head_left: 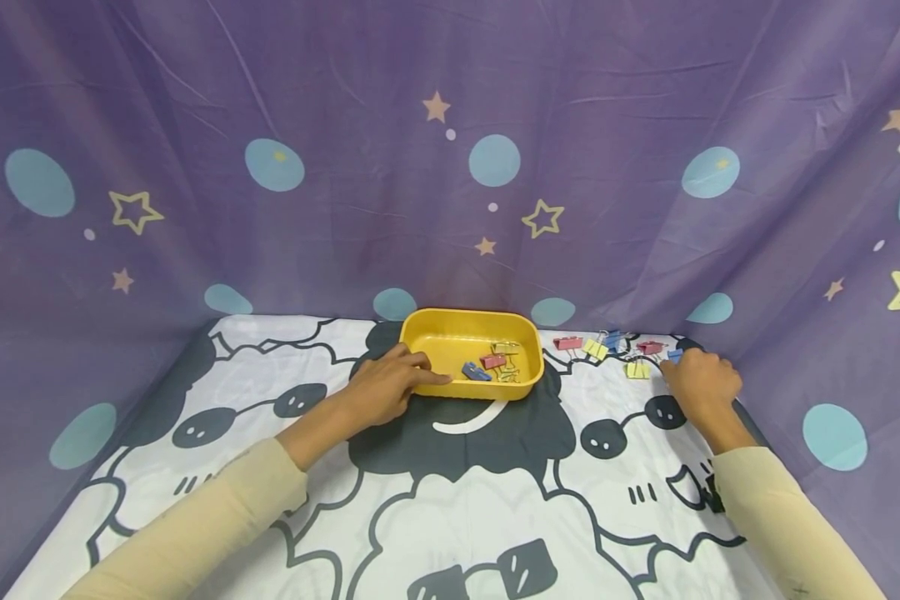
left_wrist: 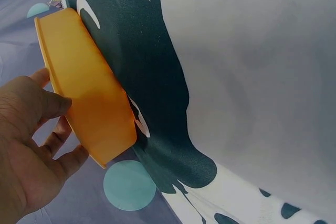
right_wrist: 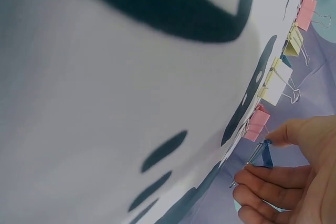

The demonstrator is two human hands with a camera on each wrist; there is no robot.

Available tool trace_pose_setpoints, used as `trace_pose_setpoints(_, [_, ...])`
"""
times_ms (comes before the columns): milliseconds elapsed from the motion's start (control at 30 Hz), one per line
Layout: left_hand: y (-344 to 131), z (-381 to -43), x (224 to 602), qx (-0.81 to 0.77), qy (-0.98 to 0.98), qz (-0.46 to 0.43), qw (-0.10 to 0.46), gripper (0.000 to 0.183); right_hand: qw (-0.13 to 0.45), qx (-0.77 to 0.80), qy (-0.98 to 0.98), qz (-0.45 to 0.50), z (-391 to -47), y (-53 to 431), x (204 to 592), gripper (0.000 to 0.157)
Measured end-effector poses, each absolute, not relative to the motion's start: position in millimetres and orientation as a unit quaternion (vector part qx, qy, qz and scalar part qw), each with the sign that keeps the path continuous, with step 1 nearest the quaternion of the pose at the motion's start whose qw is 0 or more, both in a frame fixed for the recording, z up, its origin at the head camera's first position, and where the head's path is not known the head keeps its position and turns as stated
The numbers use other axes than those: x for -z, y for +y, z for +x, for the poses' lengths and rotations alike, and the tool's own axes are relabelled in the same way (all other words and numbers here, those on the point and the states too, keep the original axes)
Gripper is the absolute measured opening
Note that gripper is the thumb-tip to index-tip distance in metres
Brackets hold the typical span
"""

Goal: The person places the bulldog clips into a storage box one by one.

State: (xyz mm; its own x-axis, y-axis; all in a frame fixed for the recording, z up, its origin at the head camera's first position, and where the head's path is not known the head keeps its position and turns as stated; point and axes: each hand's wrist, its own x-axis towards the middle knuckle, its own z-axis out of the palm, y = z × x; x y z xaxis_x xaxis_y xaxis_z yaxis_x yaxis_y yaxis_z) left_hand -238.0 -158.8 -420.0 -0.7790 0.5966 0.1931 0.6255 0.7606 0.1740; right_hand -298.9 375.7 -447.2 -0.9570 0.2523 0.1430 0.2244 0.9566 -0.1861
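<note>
A yellow tray (head_left: pixel 446 343) stands at the back of the cloth, with red, yellow and blue binder clips inside it. My left hand (head_left: pixel 385 385) holds the tray by its left end, one finger lying along the near rim. In the left wrist view the thumb lies against the tray wall (left_wrist: pixel 92 77). Over at the right, my right hand (head_left: pixel 701 382) pinches a blue binder clip (right_wrist: pixel 266 156) between thumb and fingers. A pink binder clip (right_wrist: pixel 257 123) lies just beyond those fingertips.
Between the tray and my right hand lie several loose clips, among them a red clip (head_left: pixel 568 342), a blue clip (head_left: pixel 613 340) and a yellow clip (head_left: pixel 637 369). A purple curtain (head_left: pixel 345 233) hangs behind the black and white patterned cloth (head_left: pixel 465 521).
</note>
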Motion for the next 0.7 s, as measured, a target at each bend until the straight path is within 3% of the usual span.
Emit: trace_pose_setpoints(700, [-159.0,-238.8,420.3,0.112,-0.935,-0.330,0.069,0.059,0.129,-0.064,-0.984,-0.103,-297.9,371.5,437.7,0.070])
